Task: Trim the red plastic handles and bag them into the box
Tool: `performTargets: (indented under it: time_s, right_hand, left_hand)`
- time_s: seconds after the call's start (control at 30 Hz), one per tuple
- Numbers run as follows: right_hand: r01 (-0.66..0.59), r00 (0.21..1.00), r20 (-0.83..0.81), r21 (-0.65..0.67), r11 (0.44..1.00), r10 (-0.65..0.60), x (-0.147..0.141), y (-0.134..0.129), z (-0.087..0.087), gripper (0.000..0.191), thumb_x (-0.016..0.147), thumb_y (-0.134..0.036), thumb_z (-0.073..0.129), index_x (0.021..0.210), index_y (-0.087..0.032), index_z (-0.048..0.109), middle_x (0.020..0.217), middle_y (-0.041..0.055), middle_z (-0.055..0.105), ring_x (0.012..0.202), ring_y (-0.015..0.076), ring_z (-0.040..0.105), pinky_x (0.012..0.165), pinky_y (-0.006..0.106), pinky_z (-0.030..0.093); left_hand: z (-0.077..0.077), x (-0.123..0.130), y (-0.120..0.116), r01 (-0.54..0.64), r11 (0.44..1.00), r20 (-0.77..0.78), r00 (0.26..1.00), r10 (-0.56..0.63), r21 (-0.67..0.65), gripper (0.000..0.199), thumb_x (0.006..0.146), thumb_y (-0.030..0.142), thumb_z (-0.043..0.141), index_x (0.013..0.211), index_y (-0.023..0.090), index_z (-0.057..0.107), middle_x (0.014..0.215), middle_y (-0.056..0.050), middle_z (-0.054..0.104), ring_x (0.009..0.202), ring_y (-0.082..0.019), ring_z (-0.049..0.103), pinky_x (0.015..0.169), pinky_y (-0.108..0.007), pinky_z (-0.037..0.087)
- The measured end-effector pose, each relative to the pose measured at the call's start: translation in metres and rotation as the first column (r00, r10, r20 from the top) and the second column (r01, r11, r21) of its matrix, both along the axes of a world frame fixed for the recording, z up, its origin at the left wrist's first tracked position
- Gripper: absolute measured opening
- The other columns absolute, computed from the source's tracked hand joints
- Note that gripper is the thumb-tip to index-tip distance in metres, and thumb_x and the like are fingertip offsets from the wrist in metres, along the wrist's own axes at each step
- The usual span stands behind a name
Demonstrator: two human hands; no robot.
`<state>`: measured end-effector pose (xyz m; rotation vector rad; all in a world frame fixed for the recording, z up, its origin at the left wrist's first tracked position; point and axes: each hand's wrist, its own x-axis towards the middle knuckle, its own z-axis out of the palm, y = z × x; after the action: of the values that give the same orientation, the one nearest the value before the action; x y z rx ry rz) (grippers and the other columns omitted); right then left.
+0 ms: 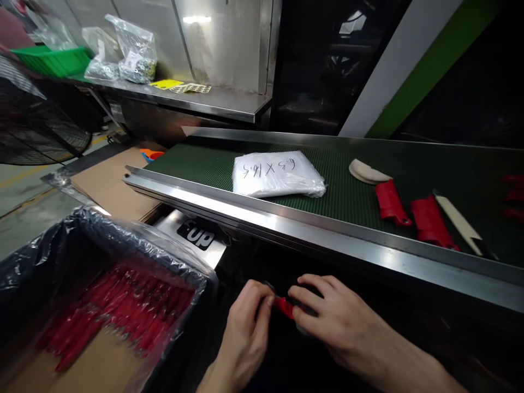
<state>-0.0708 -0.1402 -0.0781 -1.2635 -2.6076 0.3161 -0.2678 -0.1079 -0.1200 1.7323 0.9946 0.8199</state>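
Between my two hands, in front of the conveyor, is a small red part [285, 307], mostly hidden by fingers. My left hand [249, 322] pinches its left end between thumb and forefinger. My right hand [333, 311] has its fingers curled around the right end. Some clear plastic seems to show beneath the right fingers. On the green belt [344, 210] lie a white plastic packet [276, 173] with handwriting, a cream curved piece [366, 171], two red parts [391, 202] and a cream-and-black tool [458, 221].
At the lower left stands a box lined with dark plastic [98, 218], holding many bagged red parts [135, 305]. The conveyor's metal edge [262, 219] runs beyond my hands. Behind are a steel shelf [229, 103] with bags, a green bin [53, 60] and a fan [36, 120].
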Motion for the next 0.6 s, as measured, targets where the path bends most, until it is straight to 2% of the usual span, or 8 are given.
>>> performTargets:
  time_s: [0.17, 0.23, 0.3, 0.37, 0.43, 0.5, 0.53, 0.6]
  right_hand:
    - [0.041, 0.992, -0.122, -0.017, 0.999, -0.042, -0.019, 0.000, -0.004, 0.034, 0.083, 0.000, 0.043, 0.109, -0.015, 0.060, 0.115, 0.0096, 0.064, 0.104, 0.0271, 0.058, 0.085, 0.044, 0.055]
    - [0.029, 0.962, -0.269, -0.052, 0.998, -0.042, -0.026, 0.000, 0.001, 0.032, 0.088, -0.001, 0.041, 0.111, -0.016, 0.058, 0.107, 0.0090, 0.065, 0.097, 0.0219, 0.061, 0.082, 0.037, 0.056]
    - [0.063, 0.872, -0.478, -0.098, 0.993, -0.102, -0.034, 0.000, 0.006, 0.025, 0.092, -0.005, 0.045, 0.109, -0.018, 0.058, 0.099, 0.0054, 0.066, 0.088, 0.0157, 0.064, 0.079, 0.026, 0.056]
    - [0.143, 0.753, -0.617, -0.189, 0.972, -0.231, -0.039, 0.000, 0.011, 0.017, 0.093, -0.013, 0.055, 0.105, -0.023, 0.060, 0.093, -0.0002, 0.068, 0.081, 0.0109, 0.067, 0.072, 0.016, 0.056]
    - [0.170, 0.700, -0.633, -0.300, 0.939, -0.329, -0.040, 0.002, 0.013, 0.014, 0.089, -0.024, 0.066, 0.103, -0.027, 0.063, 0.091, -0.0030, 0.071, 0.079, 0.0108, 0.069, 0.069, 0.011, 0.056]
    - [0.096, 0.748, -0.578, -0.390, 0.916, -0.325, -0.039, 0.007, 0.014, 0.013, 0.087, -0.032, 0.069, 0.099, -0.027, 0.066, 0.092, -0.0020, 0.071, 0.080, 0.0131, 0.070, 0.070, 0.013, 0.057]
    - [0.046, 0.791, -0.538, -0.426, 0.904, -0.293, -0.038, 0.011, 0.015, 0.011, 0.088, -0.034, 0.068, 0.096, -0.026, 0.067, 0.091, -0.0011, 0.070, 0.080, 0.0138, 0.070, 0.071, 0.014, 0.057]
    - [0.049, 0.837, -0.478, -0.420, 0.906, -0.266, -0.040, 0.020, 0.018, 0.011, 0.090, -0.034, 0.064, 0.086, -0.025, 0.066, 0.085, -0.0007, 0.068, 0.073, 0.0126, 0.067, 0.066, 0.015, 0.056]
  left_hand:
    - [0.015, -0.004, -0.006, 0.021, 0.997, 0.135, 0.990, -0.030, 0.069, 0.017, 0.097, 0.012, 0.042, 0.097, 0.022, 0.056, 0.090, -0.001, 0.056, 0.084, -0.011, 0.054, 0.076, -0.024, 0.044]
    - [0.019, -0.013, -0.005, 0.018, 0.996, 0.154, 0.988, -0.032, 0.091, 0.019, 0.096, 0.011, 0.042, 0.099, 0.023, 0.057, 0.092, -0.001, 0.056, 0.088, -0.012, 0.055, 0.080, -0.025, 0.045]
    - [0.021, -0.024, -0.004, 0.034, 0.995, 0.148, 0.988, -0.047, 0.092, 0.018, 0.094, 0.017, 0.051, 0.110, 0.026, 0.056, 0.107, -0.003, 0.056, 0.103, -0.015, 0.054, 0.091, -0.028, 0.046]
    - [0.023, -0.035, -0.006, 0.074, 0.995, 0.118, 0.990, -0.081, 0.063, 0.050, 0.085, 0.025, 0.068, 0.130, 0.027, 0.046, 0.128, -0.007, 0.051, 0.116, -0.021, 0.053, 0.101, -0.034, 0.045]
    - [0.023, -0.044, -0.010, 0.132, 0.991, 0.093, 0.987, -0.133, 0.026, 0.077, 0.078, 0.020, 0.072, 0.142, 0.028, 0.030, 0.132, -0.009, 0.054, 0.114, -0.021, 0.058, 0.100, -0.034, 0.048]
    - [0.023, -0.052, -0.014, 0.171, 0.985, 0.086, 0.982, -0.171, 0.003, 0.076, 0.076, 0.008, 0.064, 0.141, 0.028, 0.030, 0.119, -0.005, 0.064, 0.099, -0.017, 0.065, 0.088, -0.027, 0.052]
    - [0.023, -0.055, -0.017, 0.165, 0.986, 0.078, 0.983, -0.163, -0.011, 0.073, 0.075, 0.005, 0.060, 0.138, 0.027, 0.034, 0.113, -0.003, 0.067, 0.092, -0.016, 0.066, 0.083, -0.025, 0.053]
    - [0.024, -0.064, -0.021, 0.102, 0.994, 0.030, 0.994, -0.101, -0.048, 0.067, 0.073, 0.007, 0.065, 0.132, 0.026, 0.041, 0.108, -0.003, 0.067, 0.086, -0.015, 0.065, 0.075, -0.023, 0.052]
